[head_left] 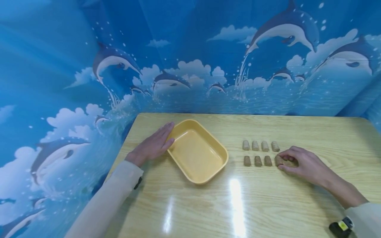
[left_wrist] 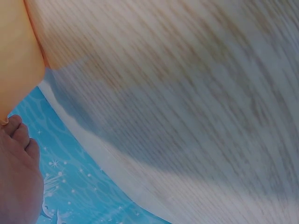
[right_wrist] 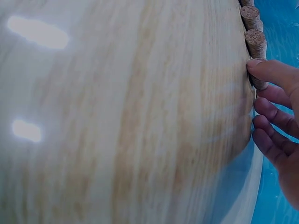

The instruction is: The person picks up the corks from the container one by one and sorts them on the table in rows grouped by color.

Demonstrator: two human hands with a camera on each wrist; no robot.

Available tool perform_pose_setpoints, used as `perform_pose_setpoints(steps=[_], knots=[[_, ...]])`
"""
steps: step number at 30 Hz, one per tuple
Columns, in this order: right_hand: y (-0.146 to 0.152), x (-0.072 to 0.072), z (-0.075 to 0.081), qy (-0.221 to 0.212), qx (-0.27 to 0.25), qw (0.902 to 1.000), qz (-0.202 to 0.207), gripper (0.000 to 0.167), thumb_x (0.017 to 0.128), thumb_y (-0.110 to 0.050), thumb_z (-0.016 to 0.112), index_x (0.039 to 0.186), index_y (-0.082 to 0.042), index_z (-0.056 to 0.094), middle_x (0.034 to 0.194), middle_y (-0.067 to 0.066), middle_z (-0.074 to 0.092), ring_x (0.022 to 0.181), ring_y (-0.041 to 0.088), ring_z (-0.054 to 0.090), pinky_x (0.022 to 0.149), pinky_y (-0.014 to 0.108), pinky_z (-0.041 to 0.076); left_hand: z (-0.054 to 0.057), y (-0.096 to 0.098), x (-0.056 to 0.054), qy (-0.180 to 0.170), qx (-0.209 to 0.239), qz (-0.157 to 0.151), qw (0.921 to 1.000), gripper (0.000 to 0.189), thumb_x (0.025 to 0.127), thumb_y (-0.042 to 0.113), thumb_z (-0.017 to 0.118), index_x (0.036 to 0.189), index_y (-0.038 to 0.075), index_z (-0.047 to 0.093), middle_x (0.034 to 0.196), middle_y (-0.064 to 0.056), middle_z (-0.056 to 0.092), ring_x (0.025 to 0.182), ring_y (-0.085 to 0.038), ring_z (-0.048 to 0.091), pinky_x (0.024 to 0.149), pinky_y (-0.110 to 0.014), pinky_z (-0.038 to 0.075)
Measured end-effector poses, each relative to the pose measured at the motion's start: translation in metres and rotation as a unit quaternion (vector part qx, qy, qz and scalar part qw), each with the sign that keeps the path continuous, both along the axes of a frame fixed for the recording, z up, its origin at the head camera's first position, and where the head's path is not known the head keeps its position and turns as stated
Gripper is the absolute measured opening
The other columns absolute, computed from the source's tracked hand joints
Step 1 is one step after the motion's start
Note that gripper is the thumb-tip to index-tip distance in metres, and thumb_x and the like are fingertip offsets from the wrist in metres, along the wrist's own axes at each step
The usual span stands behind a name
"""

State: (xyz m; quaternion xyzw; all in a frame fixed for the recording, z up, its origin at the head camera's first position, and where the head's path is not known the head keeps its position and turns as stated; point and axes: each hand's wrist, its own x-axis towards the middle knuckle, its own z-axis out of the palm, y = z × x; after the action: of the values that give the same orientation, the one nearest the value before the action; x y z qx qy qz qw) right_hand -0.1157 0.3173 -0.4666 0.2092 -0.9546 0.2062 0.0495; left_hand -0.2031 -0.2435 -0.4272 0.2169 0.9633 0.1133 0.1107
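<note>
My right hand pinches a brown cork stopper between thumb and fingers at the right end of the near row. In the right wrist view the thumb lies on this cork, and its other fingers are loosely bent. Several brown corks stand to its left in that row. Behind them is a second row of several paler corks. My left hand rests against the left rim of a yellow plastic tray, its fingers extended along the edge. The tray sits at an angle and its floor is bare.
A wood-grain table with rounded corners carries everything, with bright light reflections on its near part. Its far and left edges meet a blue curtain printed with dolphins.
</note>
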Motion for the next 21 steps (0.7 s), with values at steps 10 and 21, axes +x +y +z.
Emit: perform_pose_setpoints(steps=[10,21], knots=[[-0.0011,0.0002,0.0012,-0.027,0.005,0.9996,-0.008,0.039,0.088,-0.032,0.093,0.119,-0.011,0.081,0.094,-0.01,0.065,0.08,-0.001,0.054,0.064,0.027,0.048,-0.0001,0.0003,0.0008,0.005,0.004,-0.005,1.0,0.073,0.119,0.053,0.028,0.177,0.022,-0.002,0.186,-0.005,0.006,0.172,-0.029,0.01,0.14,-0.05,0.018],[-0.0015,0.0016,0.0004,-0.028,-0.006,0.9995,-0.014,0.042,0.088,-0.032,0.094,0.122,-0.012,0.08,0.097,-0.01,0.067,0.082,-0.001,0.055,0.065,0.026,0.049,0.0003,-0.002,0.0009,0.01,0.003,-0.018,0.9998,0.075,0.118,0.057,0.023,0.177,0.02,-0.006,0.186,-0.006,0.003,0.172,-0.029,0.007,0.14,-0.05,0.016]])
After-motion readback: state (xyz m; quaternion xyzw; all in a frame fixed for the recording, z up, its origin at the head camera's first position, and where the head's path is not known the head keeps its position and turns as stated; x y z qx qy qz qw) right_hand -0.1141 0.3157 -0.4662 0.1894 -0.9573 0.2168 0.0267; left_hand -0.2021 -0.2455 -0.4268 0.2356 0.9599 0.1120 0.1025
